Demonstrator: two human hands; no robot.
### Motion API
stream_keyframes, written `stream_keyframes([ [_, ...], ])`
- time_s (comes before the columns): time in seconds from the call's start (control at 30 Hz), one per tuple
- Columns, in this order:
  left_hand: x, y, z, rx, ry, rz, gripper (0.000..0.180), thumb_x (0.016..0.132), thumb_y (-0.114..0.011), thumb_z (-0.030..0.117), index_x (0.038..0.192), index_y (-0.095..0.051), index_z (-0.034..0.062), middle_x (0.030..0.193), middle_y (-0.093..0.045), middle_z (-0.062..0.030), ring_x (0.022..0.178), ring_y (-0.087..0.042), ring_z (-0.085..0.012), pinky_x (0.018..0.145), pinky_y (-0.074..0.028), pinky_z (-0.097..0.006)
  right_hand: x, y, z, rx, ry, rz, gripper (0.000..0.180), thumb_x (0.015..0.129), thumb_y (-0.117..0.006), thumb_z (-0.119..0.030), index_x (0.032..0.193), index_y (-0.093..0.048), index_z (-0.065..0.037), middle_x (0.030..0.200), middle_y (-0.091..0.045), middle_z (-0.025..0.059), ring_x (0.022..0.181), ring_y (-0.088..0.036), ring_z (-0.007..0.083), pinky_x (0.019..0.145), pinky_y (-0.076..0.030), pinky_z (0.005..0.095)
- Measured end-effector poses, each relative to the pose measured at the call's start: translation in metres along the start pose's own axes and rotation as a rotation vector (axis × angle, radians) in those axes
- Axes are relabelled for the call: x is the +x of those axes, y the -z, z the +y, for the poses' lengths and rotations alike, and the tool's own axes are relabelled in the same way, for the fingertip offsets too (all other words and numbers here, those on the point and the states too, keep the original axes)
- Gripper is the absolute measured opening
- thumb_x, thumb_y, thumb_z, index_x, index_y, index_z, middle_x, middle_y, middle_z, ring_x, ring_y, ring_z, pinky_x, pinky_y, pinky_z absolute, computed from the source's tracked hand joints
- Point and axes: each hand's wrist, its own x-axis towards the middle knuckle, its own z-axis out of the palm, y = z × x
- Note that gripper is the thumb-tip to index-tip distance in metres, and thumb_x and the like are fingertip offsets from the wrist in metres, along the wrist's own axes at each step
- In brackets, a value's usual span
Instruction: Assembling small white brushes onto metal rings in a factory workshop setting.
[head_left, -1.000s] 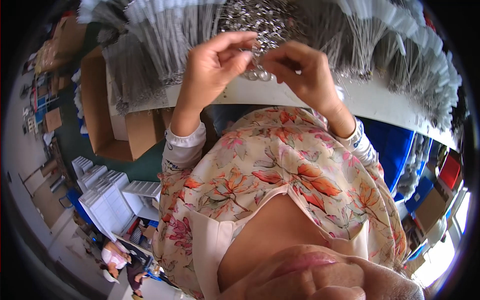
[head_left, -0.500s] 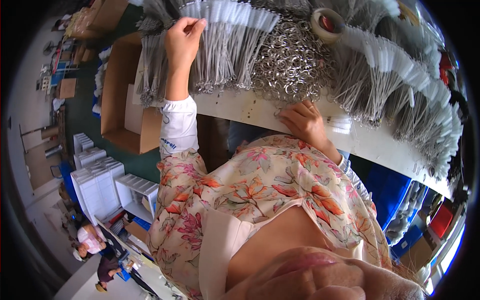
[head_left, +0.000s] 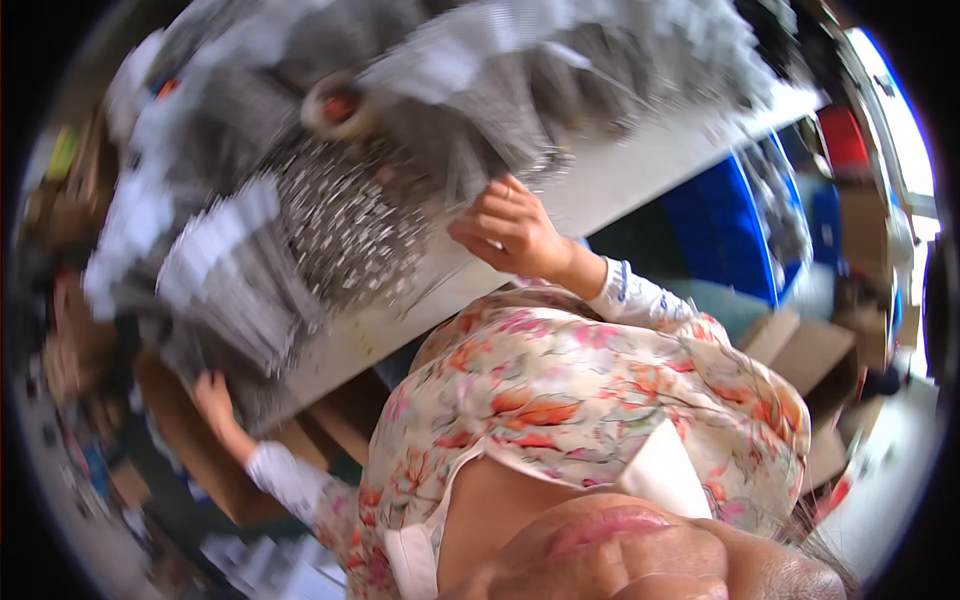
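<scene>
My right hand (head_left: 510, 232) is over the white table top, its fingers curled together beside a heap of small metal rings (head_left: 350, 215). Whatever those fingers pinch is hidden or too blurred to make out. At the table's left end my left hand (head_left: 214, 398) is by the wire ends of a row of thin wire brushes (head_left: 235, 270) with white bristles. Motion smears its fingers, so its grip is unclear. Beyond the rings lies a thick row of similar brushes (head_left: 480, 70).
A tape roll (head_left: 333, 105) with something red inside stands behind the rings. The white table (head_left: 620, 180) slants across the view. An open cardboard box (head_left: 185, 430) is below its left end. A blue bin (head_left: 735, 225) stands at the right.
The view has swung, so the table now slants. My left hand has come down from the bristle tops to the table's left end. My right hand has lifted off the table's front edge.
</scene>
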Motion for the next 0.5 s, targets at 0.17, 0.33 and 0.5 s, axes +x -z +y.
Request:
stream_keyframes([
  [0.17, 0.006, 0.001, 0.041, -0.267, 0.181, -0.001, 0.029, 0.09, -0.05, 0.021, 0.093, -0.056, -0.0066, 0.084, -0.059, -0.0279, 0.07, -0.049, -0.0379, 0.07, -0.041, -0.041, -0.015, 0.076, 0.054, -0.413, -0.197, 0.3, 0.015, 0.07, -0.071, -0.008, 0.083, -0.065, -0.013, 0.076, -0.059, 0.0003, 0.071, -0.054, 0.0198, 0.065, -0.039, 0.0318],
  [0.33, 0.003, -0.012, 0.034, -0.303, 0.306, 0.02, 0.032, 0.094, -0.044, 0.022, 0.1, -0.054, -0.0087, 0.093, -0.056, -0.0327, 0.081, -0.053, -0.0414, 0.077, -0.042, -0.042, -0.018, 0.12, 0.081, -0.712, -0.283, 0.421, 0.016, 0.071, -0.07, -0.012, 0.087, -0.065, -0.014, 0.084, -0.06, 0.0017, 0.081, -0.055, 0.0205, 0.072, -0.043, 0.0329],
  [0.5, -0.001, -0.007, 0.028, -0.309, 0.309, 0.032, 0.031, 0.094, -0.044, 0.02, 0.103, -0.055, -0.0084, 0.093, -0.06, -0.0249, 0.077, -0.055, -0.0331, 0.073, -0.044, -0.038, -0.018, 0.127, 0.093, -0.815, -0.428, 0.269, 0.02, 0.07, -0.071, -0.016, 0.09, -0.066, -0.016, 0.093, -0.058, 0.0026, 0.093, -0.053, 0.0215, 0.084, -0.04, 0.0347],
])
